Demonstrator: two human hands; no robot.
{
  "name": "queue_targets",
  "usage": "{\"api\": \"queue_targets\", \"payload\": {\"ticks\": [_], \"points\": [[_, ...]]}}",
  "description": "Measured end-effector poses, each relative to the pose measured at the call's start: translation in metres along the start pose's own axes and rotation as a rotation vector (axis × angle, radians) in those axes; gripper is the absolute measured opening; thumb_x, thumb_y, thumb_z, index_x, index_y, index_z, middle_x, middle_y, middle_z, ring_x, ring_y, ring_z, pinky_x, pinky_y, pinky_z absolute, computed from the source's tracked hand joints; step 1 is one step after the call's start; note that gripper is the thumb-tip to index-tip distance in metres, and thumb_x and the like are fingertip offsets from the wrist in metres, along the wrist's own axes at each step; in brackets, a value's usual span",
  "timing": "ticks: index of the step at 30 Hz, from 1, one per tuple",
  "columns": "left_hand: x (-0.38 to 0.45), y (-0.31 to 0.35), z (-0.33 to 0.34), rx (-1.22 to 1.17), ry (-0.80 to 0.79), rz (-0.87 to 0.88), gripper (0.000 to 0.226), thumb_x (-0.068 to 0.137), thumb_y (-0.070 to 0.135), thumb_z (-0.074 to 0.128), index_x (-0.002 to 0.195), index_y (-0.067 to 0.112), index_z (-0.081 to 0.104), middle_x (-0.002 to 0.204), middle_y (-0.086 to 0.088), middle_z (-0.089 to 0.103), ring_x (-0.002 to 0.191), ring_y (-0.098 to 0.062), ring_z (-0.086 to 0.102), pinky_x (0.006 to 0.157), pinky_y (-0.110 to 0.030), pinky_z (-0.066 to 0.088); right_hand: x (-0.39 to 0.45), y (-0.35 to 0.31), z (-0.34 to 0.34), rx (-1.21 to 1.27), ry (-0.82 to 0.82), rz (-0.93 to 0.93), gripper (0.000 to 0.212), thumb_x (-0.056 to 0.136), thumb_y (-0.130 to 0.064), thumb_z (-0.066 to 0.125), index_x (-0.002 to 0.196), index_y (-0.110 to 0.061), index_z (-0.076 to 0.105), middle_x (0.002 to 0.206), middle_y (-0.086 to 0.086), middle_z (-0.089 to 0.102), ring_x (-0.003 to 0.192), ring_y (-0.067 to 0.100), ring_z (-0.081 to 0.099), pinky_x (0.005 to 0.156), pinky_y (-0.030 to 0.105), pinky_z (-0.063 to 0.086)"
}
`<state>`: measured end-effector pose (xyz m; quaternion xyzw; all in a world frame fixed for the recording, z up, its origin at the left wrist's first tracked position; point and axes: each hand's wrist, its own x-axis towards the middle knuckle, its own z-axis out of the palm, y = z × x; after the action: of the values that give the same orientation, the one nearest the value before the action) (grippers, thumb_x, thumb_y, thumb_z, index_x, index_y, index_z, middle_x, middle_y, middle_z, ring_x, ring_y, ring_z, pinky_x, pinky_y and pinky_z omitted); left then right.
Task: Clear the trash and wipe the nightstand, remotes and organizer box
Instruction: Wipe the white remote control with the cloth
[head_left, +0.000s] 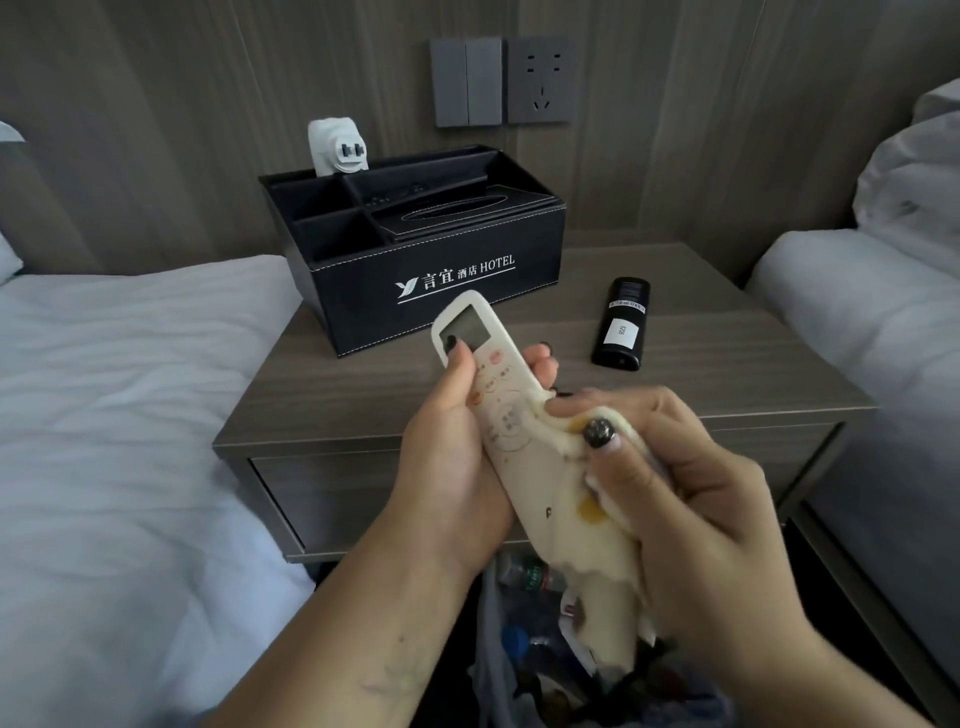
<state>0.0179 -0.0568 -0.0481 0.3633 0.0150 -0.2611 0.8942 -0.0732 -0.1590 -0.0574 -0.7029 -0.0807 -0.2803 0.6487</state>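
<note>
My left hand (457, 441) grips a white remote (480, 364) with a small screen, held up over the front of the grey-brown nightstand (363, 395). My right hand (691, 478) holds a cream cloth (587, 525) with yellow spots and presses it with the thumb against the remote's lower half. A black remote (622, 323) lies on the nightstand at the right. The black organizer box (415, 249), printed "HOTEL", stands at the back left of the nightstand, with a white plug adapter (337, 148) sticking up from a rear compartment.
White beds flank the nightstand, one on the left (130, 415) and one on the right (857, 322). Below my hands is an open bag of trash (530, 613) with plastic bottles. Wall switches (466, 81) and a socket (540, 80) sit above the box.
</note>
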Motion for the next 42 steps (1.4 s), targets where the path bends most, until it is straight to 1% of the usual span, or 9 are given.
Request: {"api": "queue_targets", "payload": {"ticks": [3, 7, 11, 17, 26, 28, 34, 37, 42], "points": [[0.0, 0.005, 0.001, 0.01, 0.035, 0.047, 0.052, 0.098, 0.05, 0.041, 0.091, 0.008, 0.07, 0.08, -0.004, 0.071, 0.065, -0.012, 0.065, 0.063, -0.027, 0.052, -0.001, 0.001, -0.003, -0.006, -0.03, 0.024, 0.018, 0.088, -0.03, 0.062, 0.098, -0.029, 0.076, 0.091, -0.016, 0.059, 0.094, 0.003, 0.055, 0.073, 0.01, 0.045], [0.0, 0.008, 0.001, -0.052, 0.061, 0.06, 0.048, 0.099, 0.047, 0.042, 0.092, 0.007, 0.069, 0.073, -0.004, 0.069, 0.058, -0.013, 0.063, 0.06, -0.024, 0.054, -0.011, 0.004, 0.004, -0.103, -0.079, -0.059, 0.022, 0.087, -0.03, 0.06, 0.102, -0.028, 0.075, 0.093, -0.008, 0.048, 0.084, 0.006, 0.055, 0.065, 0.012, 0.049], [-0.005, -0.003, 0.006, 0.077, -0.02, -0.042, 0.063, 0.098, 0.049, 0.041, 0.064, 0.01, 0.076, 0.071, -0.004, 0.067, 0.059, -0.012, 0.063, 0.066, -0.026, 0.053, -0.011, 0.009, 0.001, -0.235, 0.057, -0.136, 0.022, 0.087, -0.024, 0.06, 0.103, -0.024, 0.075, 0.094, -0.005, 0.052, 0.08, 0.01, 0.058, 0.067, 0.011, 0.047], [-0.02, -0.024, 0.018, 0.276, -0.145, -0.205, 0.046, 0.095, 0.048, 0.048, 0.085, 0.012, 0.075, 0.08, -0.008, 0.068, 0.073, -0.02, 0.066, 0.067, -0.028, 0.055, 0.004, 0.008, -0.005, -0.375, 0.287, -0.259, 0.023, 0.088, -0.007, 0.063, 0.108, -0.018, 0.068, 0.093, -0.001, 0.051, 0.085, -0.001, 0.053, 0.073, 0.005, 0.042], [-0.027, -0.016, 0.022, 0.792, -0.165, 0.215, 0.046, 0.102, 0.036, 0.037, 0.068, 0.02, 0.064, 0.062, 0.003, 0.066, 0.057, -0.008, 0.062, 0.053, -0.02, 0.048, 0.016, 0.001, -0.006, -0.383, 0.412, -0.243, 0.022, 0.091, -0.012, 0.06, 0.109, -0.023, 0.067, 0.092, -0.006, 0.056, 0.086, 0.005, 0.058, 0.077, 0.011, 0.045], [-0.027, -0.011, 0.02, 0.864, -0.199, 0.275, 0.042, 0.098, 0.041, 0.039, 0.078, 0.017, 0.066, 0.067, 0.002, 0.07, 0.061, -0.007, 0.067, 0.056, -0.017, 0.05, 0.022, -0.003, -0.012, -0.382, 0.407, -0.212, 0.018, 0.091, -0.015, 0.059, 0.104, -0.024, 0.068, 0.091, -0.006, 0.058, 0.087, 0.002, 0.058, 0.077, 0.009, 0.044], [-0.029, -0.007, 0.008, 1.184, -0.285, 0.377, 0.033, 0.095, 0.054, 0.038, 0.1, 0.027, 0.057, 0.078, -0.006, 0.071, 0.062, -0.023, 0.071, 0.056, -0.048, 0.058, 0.038, -0.009, -0.035, -0.567, 0.22, -0.233, 0.014, 0.092, -0.014, 0.061, 0.092, -0.023, 0.071, 0.089, -0.004, 0.055, 0.086, -0.004, 0.053, 0.075, 0.006, 0.041], [-0.029, -0.007, 0.004, 1.502, -0.272, 0.593, 0.032, 0.092, 0.056, 0.035, 0.103, 0.03, 0.051, 0.066, -0.001, 0.064, 0.05, -0.016, 0.064, 0.044, -0.039, 0.051, 0.042, -0.013, -0.045, -0.625, 0.077, -0.222, 0.027, 0.093, -0.007, 0.059, 0.083, -0.032, 0.064, 0.089, -0.004, 0.055, 0.084, -0.001, 0.054, 0.072, 0.007, 0.041], [-0.029, -0.004, 0.001, 1.843, -0.23, 0.88, 0.024, 0.094, 0.052, 0.032, 0.103, 0.037, 0.048, 0.05, 0.012, 0.045, 0.048, -0.009, 0.051, 0.04, -0.019, 0.034, 0.037, -0.013, -0.047, -0.638, 0.025, -0.334, 0.015, 0.093, -0.004, 0.056, 0.092, -0.008, 0.071, 0.093, 0.004, 0.053, 0.085, 0.006, 0.054, 0.072, 0.011, 0.043]]}}
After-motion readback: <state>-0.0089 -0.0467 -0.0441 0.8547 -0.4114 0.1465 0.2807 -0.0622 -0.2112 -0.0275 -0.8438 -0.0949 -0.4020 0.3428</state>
